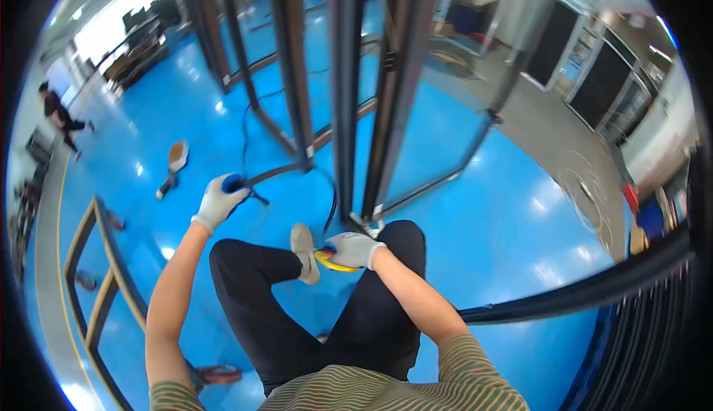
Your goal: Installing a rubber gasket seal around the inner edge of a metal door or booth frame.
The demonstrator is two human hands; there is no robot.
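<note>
My left hand (217, 204), in a white glove, is closed round a dark blue and black handheld tool (235, 183), whose kind I cannot make out. A thin black part of it points away to the right. My right hand (352, 250), gloved too, grips a curved yellow object (336, 264) with a dark blue end beside my right knee; its kind is unclear. Just beyond the right hand, dark metal uprights (345, 114) of a tall frame come down to the blue floor (483, 225).
A dark cable (245, 128) lies on the floor ahead. At the left stand a low angled frame (111, 262) and, farther off, a brush-like object (178, 156). A person (61, 117) walks at the far left. A dark bar (564, 303) crosses at right, near stacked dark profiles (646, 344).
</note>
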